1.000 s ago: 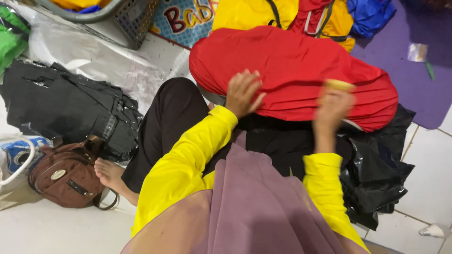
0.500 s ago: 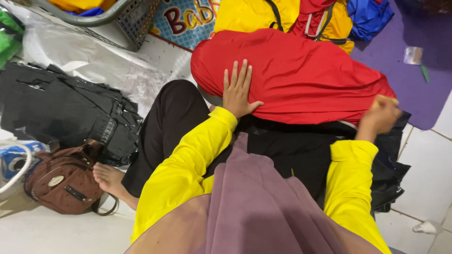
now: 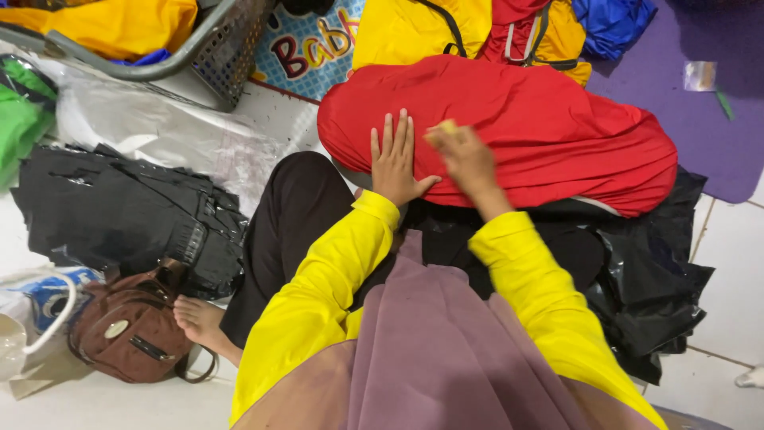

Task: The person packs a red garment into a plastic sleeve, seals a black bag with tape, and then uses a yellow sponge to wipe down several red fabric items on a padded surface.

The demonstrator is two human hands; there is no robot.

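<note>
- Floor (image 3: 720,318): white tile, and the person sits on it with one bare foot (image 3: 199,318) out to the left side.
- Red cloth (image 3: 517,127) is the biggest thing in reach. It lies spread in a rounded, flattish heap in front of the knees, on top of black plastic (image 3: 652,279), and partly over a yellow cloth (image 3: 398,32) behind it. Its surface looks fairly smooth in the middle, with creases toward the right edge and a tucked lower edge, so I judge the smoothing well along but not finished; no clean fold shows yet.
- Purple mat (image 3: 716,119) lies beyond, at the right, apart from the red cloth.
- Black garment (image 3: 119,215) lies flat at the left, untouched, with clear plastic (image 3: 159,127) behind it.
- Basket (image 3: 223,48) at top left holds more yellow and blue cloth; this seems to be work not yet reached.
- Brown bag (image 3: 127,334) sits by the foot, well apart from the hands.
- Left hand (image 3: 395,163) lies flat and open on the red cloth's near edge, fingers together and straight, gripping nothing.
- Right hand (image 3: 465,159) is just beside it on the cloth, blurred; something small and pale yellow shows at its fingertips, but whether it grips that or the cloth I cannot tell.
</note>
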